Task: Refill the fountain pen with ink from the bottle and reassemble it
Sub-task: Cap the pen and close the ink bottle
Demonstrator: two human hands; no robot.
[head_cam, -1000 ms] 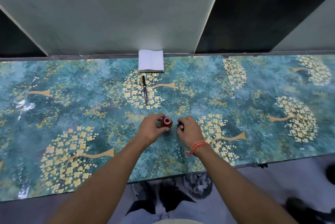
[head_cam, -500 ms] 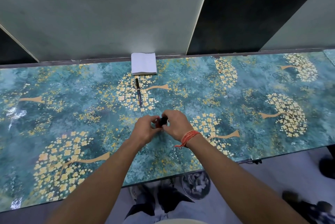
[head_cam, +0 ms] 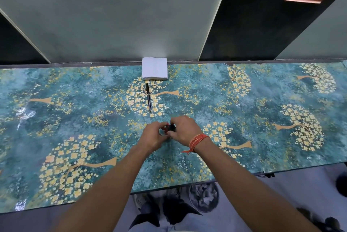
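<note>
Fingers gripping ink bottle, pen lengthwise away

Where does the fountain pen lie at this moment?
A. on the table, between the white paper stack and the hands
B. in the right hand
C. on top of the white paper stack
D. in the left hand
A: the fountain pen lies on the table, nearer than the white paper stack, and neither hand touches it.

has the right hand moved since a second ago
Yes. The right hand has shifted left, toward the left hand, closing over the ink bottle; judged against the pen, it now sits nearer.
</note>
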